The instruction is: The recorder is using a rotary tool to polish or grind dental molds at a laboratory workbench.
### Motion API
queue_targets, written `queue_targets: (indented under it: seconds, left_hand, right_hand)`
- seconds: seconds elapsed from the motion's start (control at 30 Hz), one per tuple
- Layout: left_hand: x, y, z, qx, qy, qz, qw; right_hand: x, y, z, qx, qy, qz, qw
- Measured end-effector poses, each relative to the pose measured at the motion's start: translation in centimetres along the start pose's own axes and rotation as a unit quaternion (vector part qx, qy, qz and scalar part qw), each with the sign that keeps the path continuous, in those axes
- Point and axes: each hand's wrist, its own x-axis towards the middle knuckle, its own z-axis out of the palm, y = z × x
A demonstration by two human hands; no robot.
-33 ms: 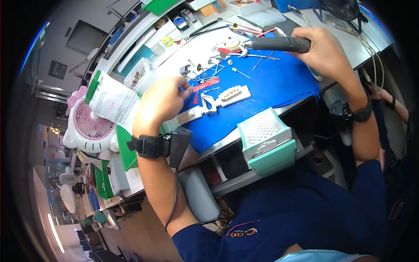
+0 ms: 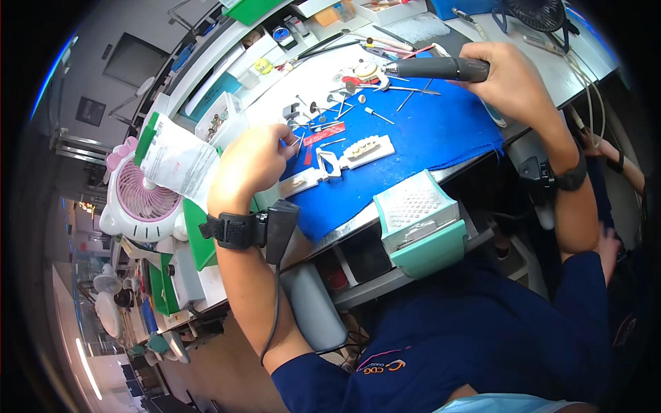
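My right hand (image 2: pixel 506 79) is wrapped round a dark grey rotary handpiece (image 2: pixel 430 69), held level over the far right of a blue cloth (image 2: pixel 441 134). Its tip points left. At the cloth's left edge my left hand (image 2: pixel 251 158) is closed, thumb and finger pinched together; a thin metal shank shows by the fingertips, though I cannot make out its head. Several burs and polishing discs (image 2: pixel 315 107) lie loose beyond and right of those fingers. Nearer me rest a hinged white frame (image 2: pixel 330 164) and a dental model with a row of teeth (image 2: pixel 367 147).
A clear box of small parts (image 2: pixel 222 117) and a pink-and-white fan (image 2: pixel 146 189) stand left. Brushes and tools (image 2: pixel 385 43) line the back. A mesh-topped rest with a green front (image 2: pixel 420 213) juts from the bench edge. Another person's hand (image 2: pixel 607 251) shows at right.
My left hand has shifted very slightly left. The other person's hand at the right has come into fuller view. My right hand and the handpiece hold their place.
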Motion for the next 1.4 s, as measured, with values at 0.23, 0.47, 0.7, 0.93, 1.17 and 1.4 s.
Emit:
queue_targets:
  seconds: [0.23,0.47,0.7,0.93,1.17,1.4]
  left_hand:
    - [-0.1,0.7,-0.6,-0.100,0.082,0.046,0.991]
    - [-4.0,4.8,-0.2,-0.083,0.105,0.170,0.976]
    - [-5.7,3.9,3.4,-0.152,0.184,0.179,0.954]
    - [-5.4,4.7,4.2,-0.248,0.224,0.214,0.918]
    - [-6.5,6.1,3.3,-0.118,0.352,0.287,0.883]
    - [-6.5,7.3,2.9,-0.026,0.417,0.341,0.842]
  right_hand:
    - [1.6,3.1,-0.8,0.088,-0.038,0.026,0.995]
    - [1.9,6.3,-0.6,0.086,-0.105,0.031,0.990]
    - [1.1,7.7,-0.2,-0.005,-0.153,-0.037,0.988]
    - [1.2,4.5,0.9,0.049,0.028,-0.243,0.968]
    - [-1.0,-3.7,3.7,0.410,-0.113,-0.235,0.874]
    - [-1.5,-5.0,3.6,0.437,-0.143,-0.227,0.859]
